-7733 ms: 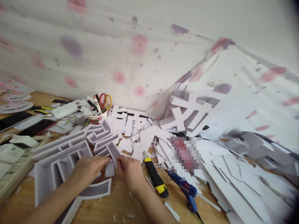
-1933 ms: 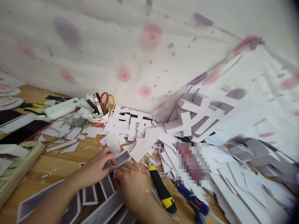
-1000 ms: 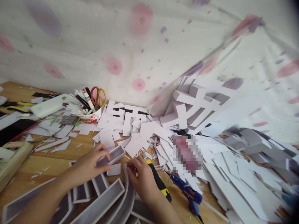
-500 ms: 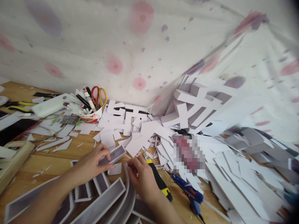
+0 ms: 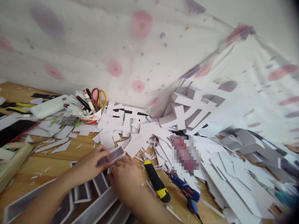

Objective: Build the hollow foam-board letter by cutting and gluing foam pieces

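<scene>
Holding the small white trough between thumb and fingers of the left hand, low over the desk, with the right hand bent close against its near side, fingertips tucked under; cannot tell whether pinching anything there. Hemmed in ahead by white offcuts reaching back to the flowered sheeting, and on the right by a slope of white sheets. More wood showing to the left, between the left forearm and a cream case with a red light, though sprinkled with slivers; narrower to the right, around the black-and-yellow knife and the blue glue gun. Near the back edge, in a red-printed bowl: pens, white sticks and scissors with one red and one yellow handle, all packed upright or leaning. Below the wrists, open-topped white channels, partly covered by both forearms and cut off by the bottom edge. Cut off too, the cream case at the left and the glue gun's cord below. Pixelated beyond reading, a pinkish item among the sheets; blurred and dark, the far right.
</scene>
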`<action>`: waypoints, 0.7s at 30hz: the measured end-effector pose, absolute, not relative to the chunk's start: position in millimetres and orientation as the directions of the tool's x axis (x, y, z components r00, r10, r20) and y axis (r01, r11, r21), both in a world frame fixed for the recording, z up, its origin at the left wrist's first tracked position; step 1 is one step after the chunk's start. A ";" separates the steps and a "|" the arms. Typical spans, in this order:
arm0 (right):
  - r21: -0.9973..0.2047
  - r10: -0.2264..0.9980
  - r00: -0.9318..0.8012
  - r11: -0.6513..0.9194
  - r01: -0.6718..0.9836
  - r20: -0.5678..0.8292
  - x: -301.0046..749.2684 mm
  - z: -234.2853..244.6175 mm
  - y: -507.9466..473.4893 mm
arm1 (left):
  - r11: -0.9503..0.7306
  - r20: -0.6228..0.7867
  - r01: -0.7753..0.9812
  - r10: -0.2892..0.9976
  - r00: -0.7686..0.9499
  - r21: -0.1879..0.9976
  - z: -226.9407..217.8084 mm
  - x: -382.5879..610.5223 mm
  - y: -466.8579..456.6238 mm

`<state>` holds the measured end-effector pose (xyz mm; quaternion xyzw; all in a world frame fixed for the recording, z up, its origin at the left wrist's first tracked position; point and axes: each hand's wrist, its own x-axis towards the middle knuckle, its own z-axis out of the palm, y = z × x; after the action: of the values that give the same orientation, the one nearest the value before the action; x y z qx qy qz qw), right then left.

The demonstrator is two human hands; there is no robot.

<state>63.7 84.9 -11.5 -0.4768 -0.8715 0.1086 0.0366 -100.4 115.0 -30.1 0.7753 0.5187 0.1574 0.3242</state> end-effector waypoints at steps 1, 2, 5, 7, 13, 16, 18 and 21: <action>-0.224 0.848 -0.529 0.508 0.832 -0.039 62.6 -11.0 84.5 | -0.253 -0.090 0.702 0.906 0.413 0.666 -29.8 -100.7 114.8; -0.228 0.855 -0.517 0.496 0.838 -0.035 61.9 -10.7 84.0 | -0.258 -0.083 0.700 0.907 0.414 0.666 -29.4 -100.9 114.5; -0.241 0.867 -0.498 0.478 0.845 -0.025 60.6 -12.0 82.9 | -0.269 -0.066 0.693 0.907 0.416 0.669 -28.6 -101.1 113.4; -0.245 0.865 -0.502 0.482 0.841 -0.022 59.7 -15.2 83.1 | -0.264 -0.066 0.692 0.910 0.410 0.672 -28.8 -100.9 112.8; -0.225 0.846 -0.533 0.521 0.824 0.010 56.4 -25.6 85.3 | -0.235 -0.088 0.699 0.916 0.392 0.676 -31.8 -100.0 111.8; -0.213 0.834 -0.551 0.541 0.814 0.013 55.8 -26.8 86.0 | -0.243 -0.081 0.699 0.915 0.395 0.672 -33.2 -100.1 111.1; -0.207 0.827 -0.562 0.552 0.808 0.011 55.9 -26.8 86.0 | -0.250 -0.074 0.703 0.915 0.396 0.666 -33.8 -100.3 110.8; -0.206 0.826 -0.563 0.554 0.806 0.022 56.6 -26.7 85.8 | -0.246 -0.080 0.707 0.916 0.393 0.663 -34.2 -100.7 111.4</action>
<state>56.6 85.8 -26.7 -0.4640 -0.8797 0.0863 0.0583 -100.7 111.4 -34.2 0.7719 0.5258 0.1645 0.3172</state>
